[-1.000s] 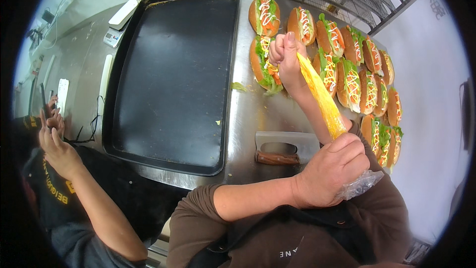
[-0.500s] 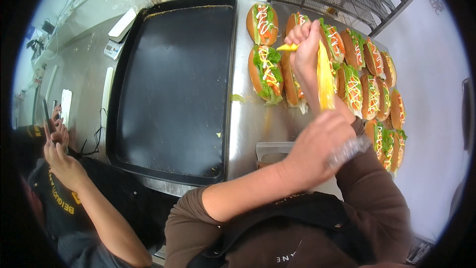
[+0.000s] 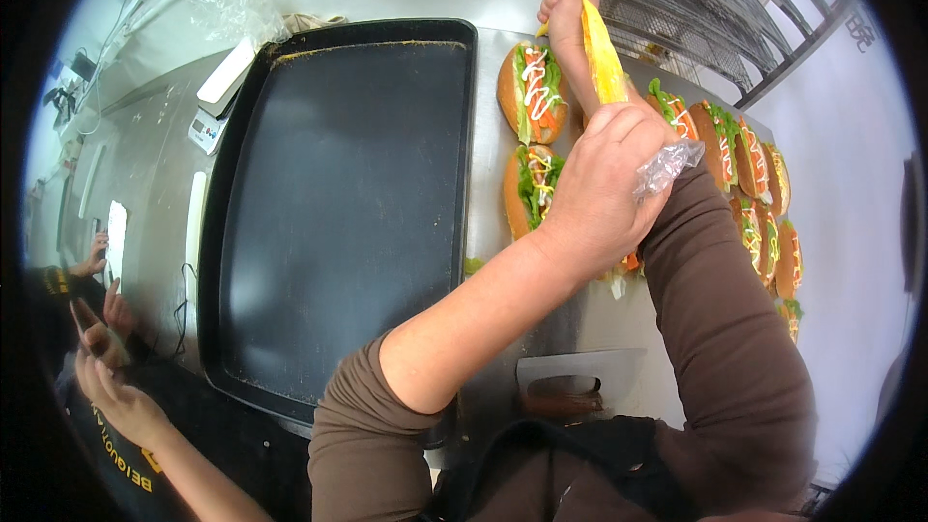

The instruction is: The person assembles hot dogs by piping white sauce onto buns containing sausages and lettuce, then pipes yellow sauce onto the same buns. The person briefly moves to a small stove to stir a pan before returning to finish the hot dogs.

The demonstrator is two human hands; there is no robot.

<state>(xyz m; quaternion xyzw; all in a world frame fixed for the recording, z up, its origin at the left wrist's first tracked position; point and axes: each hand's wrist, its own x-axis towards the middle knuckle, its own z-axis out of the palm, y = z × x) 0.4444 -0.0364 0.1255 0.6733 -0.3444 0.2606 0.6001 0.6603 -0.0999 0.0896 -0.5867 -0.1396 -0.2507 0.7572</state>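
Note:
A yellow-filled piping bag (image 3: 604, 56) stretches between my two hands, above the hot dogs. My right hand (image 3: 570, 24) is wrapped round its far part, and a bit of yellow tip pokes out to the left of the fist. Nearer to me, my left hand (image 3: 609, 159) grips the bag's other end, where crumpled clear plastic (image 3: 669, 166) sticks out. Below and left of the right fist lies a hot dog (image 3: 537, 95) with lettuce and white zigzag sauce. Another hot dog (image 3: 522, 188), with yellow lines, is partly covered by my left hand and forearm.
Several dressed hot dogs (image 3: 752, 159) sit in rows on the right. A large black baking tray (image 3: 468, 135) fills the left. A metal scraper (image 3: 619, 367) lies near me. Behind are a wire rack (image 3: 657, 10) and a scale (image 3: 205, 130). A co-worker's hand (image 3: 121, 406) shows lower left.
Both hands have moved farther away from me with the piping bag, toward the far row of hot dogs. The view has shifted a little, showing more of the metal scraper.

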